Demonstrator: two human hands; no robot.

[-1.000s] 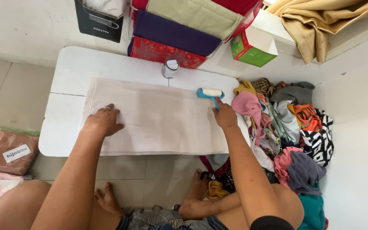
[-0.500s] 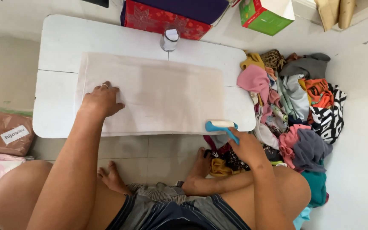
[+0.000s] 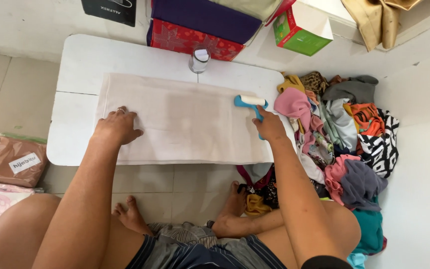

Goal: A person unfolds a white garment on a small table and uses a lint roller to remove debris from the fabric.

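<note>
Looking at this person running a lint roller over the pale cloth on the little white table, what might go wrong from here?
The lint roller sits at the pale cloth's right end, beside the heap of clothes; a stray stroke might snag those. Only the left hand pins the cloth, so the right hand's strokes may bunch it. The small jar stands just beyond the cloth's far edge and could be knocked over.

A heap of mixed clothes (image 3: 347, 132) — green box (image 3: 300, 31), small jar (image 3: 199, 60) nearby.
</note>
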